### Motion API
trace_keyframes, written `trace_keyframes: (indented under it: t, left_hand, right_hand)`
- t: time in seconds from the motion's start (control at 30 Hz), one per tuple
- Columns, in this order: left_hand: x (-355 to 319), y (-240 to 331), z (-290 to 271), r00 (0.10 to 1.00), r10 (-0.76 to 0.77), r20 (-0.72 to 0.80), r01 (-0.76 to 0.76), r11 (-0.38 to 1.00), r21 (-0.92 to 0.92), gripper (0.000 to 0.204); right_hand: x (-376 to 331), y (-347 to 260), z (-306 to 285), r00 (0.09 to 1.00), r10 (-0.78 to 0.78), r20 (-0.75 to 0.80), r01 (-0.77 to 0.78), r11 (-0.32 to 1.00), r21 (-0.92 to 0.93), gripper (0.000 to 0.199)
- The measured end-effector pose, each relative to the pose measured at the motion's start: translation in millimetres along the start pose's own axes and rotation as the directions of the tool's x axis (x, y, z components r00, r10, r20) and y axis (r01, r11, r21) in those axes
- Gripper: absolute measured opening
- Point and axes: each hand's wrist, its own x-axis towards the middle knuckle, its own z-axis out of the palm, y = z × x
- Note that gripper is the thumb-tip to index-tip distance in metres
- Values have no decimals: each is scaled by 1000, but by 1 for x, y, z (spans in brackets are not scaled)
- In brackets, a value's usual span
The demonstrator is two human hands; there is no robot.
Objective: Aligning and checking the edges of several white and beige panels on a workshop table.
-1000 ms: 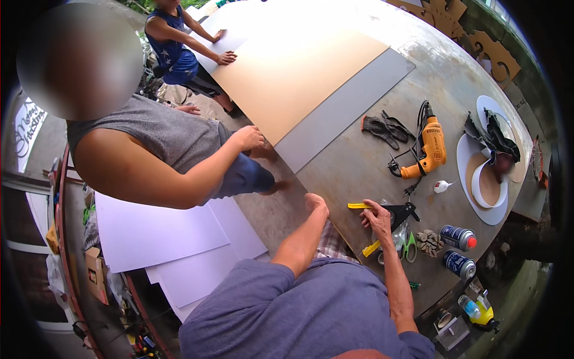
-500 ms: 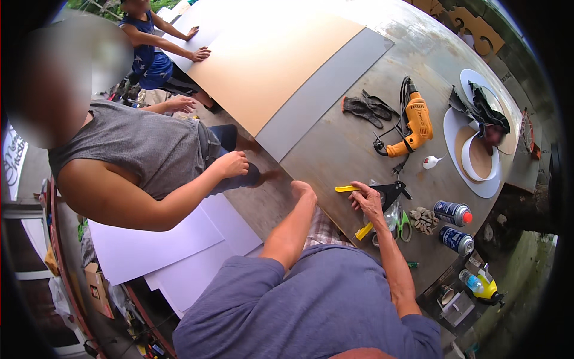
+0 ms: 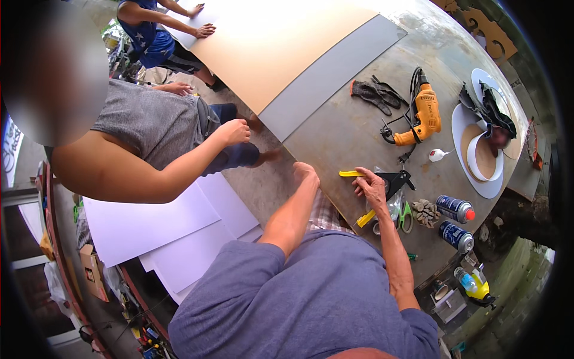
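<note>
- Left hand (image 3: 304,172) grips the near edge of the grey board (image 3: 359,128), fingers curled.
- Right hand (image 3: 372,186) lies loosely open on the board, fingertips touching a yellow cutter (image 3: 351,174); a black tool (image 3: 396,180) sits just beyond it.

One view only, so no overlap between views was recorded. The head camera sat on the person's head and looked steeply down over their own blue-shirted shoulders onto the grey table (image 3: 335,137). Forearms entered from the lower edge and lay close to the lens. The fisheye bent the table edges, and a dark rim closed the corners.
</note>
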Motion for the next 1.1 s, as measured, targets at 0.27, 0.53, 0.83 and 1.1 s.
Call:
trace_keyframes:
  t: [0.27, 0.53, 0.83, 1.1]
  left_hand:
    - [11, -5, 7, 1000, -12, 20, 12, 1000, -4, 55]
    - [14, -6, 2, 981, 147, 126, -174, 955, 242, 48]
    - [48, 9, -31, 857, 311, 411, -448, 843, 297, 44]
    - [92, 94, -59, 679, 407, 610, -501, 865, -19, 41]
  right_hand:
    - [2, 1, 1, 999, 11, -44, -14, 997, -82, 33]
    - [-1, 4, 5, 997, 7, -83, -12, 998, -65, 31]
    - [-6, -5, 12, 992, 21, -124, -23, 1000, -18, 30]
    - [-1, -4, 37, 953, 21, -301, -37, 998, -48, 23]
